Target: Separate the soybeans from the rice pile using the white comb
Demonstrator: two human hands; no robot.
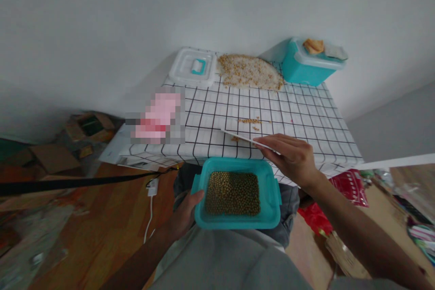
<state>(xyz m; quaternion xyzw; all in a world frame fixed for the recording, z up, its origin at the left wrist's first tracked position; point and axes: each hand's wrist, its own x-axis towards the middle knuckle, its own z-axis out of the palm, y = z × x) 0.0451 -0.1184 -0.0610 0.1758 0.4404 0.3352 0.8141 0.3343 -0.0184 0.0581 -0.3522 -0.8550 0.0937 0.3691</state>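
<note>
My left hand (187,210) is closed on the left rim of a teal plastic tub (270,195), thumb over the edge. The tub sits at my lap, below the table's front edge, and round tan beans (233,194) like soybeans cover its bottom. Between the fingers and thumb of my right hand (292,156) is a thin white card (243,137), seen nearly edge-on just over the front of the table. A few beans (235,138) show by the card, partly hidden by it. Farther back lies a short row of loose beans (249,121).
On the checked tablecloth (207,108) are a clear lid (192,65) with a teal handle, a heap of white grains mixed with beans (251,71), and a lidded teal box (304,65). A blurred pink item (159,115) lies left. Cardboard boxes (50,158) stand on the floor.
</note>
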